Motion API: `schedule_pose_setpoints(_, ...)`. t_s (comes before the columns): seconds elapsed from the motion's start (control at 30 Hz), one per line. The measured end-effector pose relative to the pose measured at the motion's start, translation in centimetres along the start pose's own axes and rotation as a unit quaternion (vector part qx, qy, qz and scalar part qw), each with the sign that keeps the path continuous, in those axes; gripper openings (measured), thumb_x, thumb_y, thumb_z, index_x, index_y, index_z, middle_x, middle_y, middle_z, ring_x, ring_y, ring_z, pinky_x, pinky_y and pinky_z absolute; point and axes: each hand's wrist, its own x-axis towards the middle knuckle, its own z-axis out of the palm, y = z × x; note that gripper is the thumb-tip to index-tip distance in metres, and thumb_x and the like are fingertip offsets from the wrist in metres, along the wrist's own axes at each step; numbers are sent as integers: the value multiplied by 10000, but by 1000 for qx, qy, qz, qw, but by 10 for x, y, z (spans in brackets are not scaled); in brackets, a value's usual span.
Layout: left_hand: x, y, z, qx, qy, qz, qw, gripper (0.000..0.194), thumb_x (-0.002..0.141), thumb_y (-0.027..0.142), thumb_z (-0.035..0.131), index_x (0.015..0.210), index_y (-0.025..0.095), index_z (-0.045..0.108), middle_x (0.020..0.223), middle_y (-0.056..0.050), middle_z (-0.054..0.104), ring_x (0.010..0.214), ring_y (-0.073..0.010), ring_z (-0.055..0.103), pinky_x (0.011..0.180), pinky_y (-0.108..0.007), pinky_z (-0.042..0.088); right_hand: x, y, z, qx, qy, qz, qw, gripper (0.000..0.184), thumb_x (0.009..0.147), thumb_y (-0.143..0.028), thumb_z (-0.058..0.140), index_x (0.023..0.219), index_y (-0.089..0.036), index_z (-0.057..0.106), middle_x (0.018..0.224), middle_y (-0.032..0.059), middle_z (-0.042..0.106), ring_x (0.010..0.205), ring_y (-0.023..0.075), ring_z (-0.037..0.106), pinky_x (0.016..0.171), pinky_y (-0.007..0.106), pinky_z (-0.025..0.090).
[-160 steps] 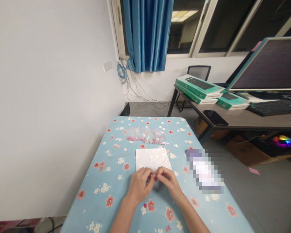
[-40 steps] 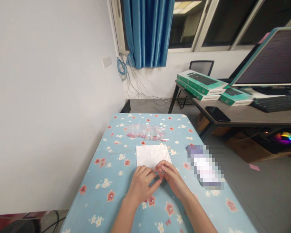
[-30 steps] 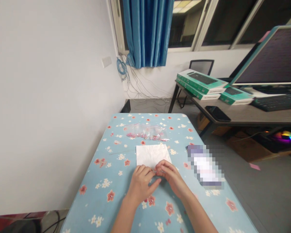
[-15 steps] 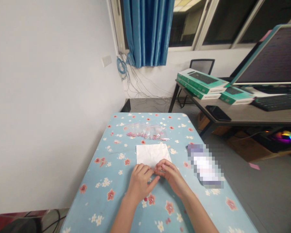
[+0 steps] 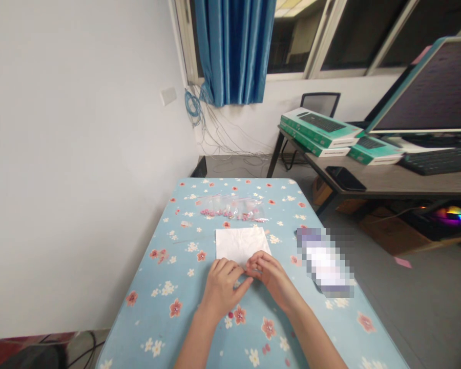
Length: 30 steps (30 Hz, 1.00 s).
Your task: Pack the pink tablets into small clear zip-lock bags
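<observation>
My left hand (image 5: 223, 287) and my right hand (image 5: 269, 279) rest at the near edge of a white paper napkin (image 5: 238, 245), on a blue floral tablecloth (image 5: 194, 312). Their fingertips meet near the napkin's near right corner, and anything between them is too small to make out. Beyond the napkin lies a clear plastic bag (image 5: 232, 207) holding pink beads. A thin pale strand (image 5: 186, 241) lies on the cloth left of the napkin.
A pixelated object (image 5: 325, 264) lies at the table's right edge. A white wall rises to the left. To the right stands a desk (image 5: 384, 184) with green boxes, a phone, a keyboard and a monitor. Grey floor and cardboard boxes lie beyond the table's right edge.
My hands stay together at the napkin's edge, with only slight finger shifts. The whole scene sits a little lower in view than before, and the pink speck once at my fingertips no longer shows.
</observation>
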Motion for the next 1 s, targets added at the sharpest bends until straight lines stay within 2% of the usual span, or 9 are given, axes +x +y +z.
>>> schedule_pose_setpoints(0.27,0,-1,1,-24,-17,4,1000,140,857,319,560,890,216,647,791,-33,637,773,-188,547,694,-338,401,1,3,-3,-14,0,4,1000,198,732,-379,704,769,-194,642,770,22,624,714,151,543,717,283,403)
schedule_pose_setpoints(0.43,-1,0,1,-32,-24,1,999,132,858,315,562,906,224,645,796,-24,637,775,-186,544,697,-338,401,1,4,-4,-12,-9,2,1000,204,744,-384,696,773,-190,642,698,2,592,659,133,500,674,264,377)
schedule_pose_setpoints(1.0,0,1,2,-44,-21,3,999,123,853,312,573,896,226,650,806,-19,640,783,-181,537,703,-335,397,2,9,-7,-25,-17,-4,1000,216,763,-397,677,796,-188,634,677,-4,570,624,121,449,630,251,341)
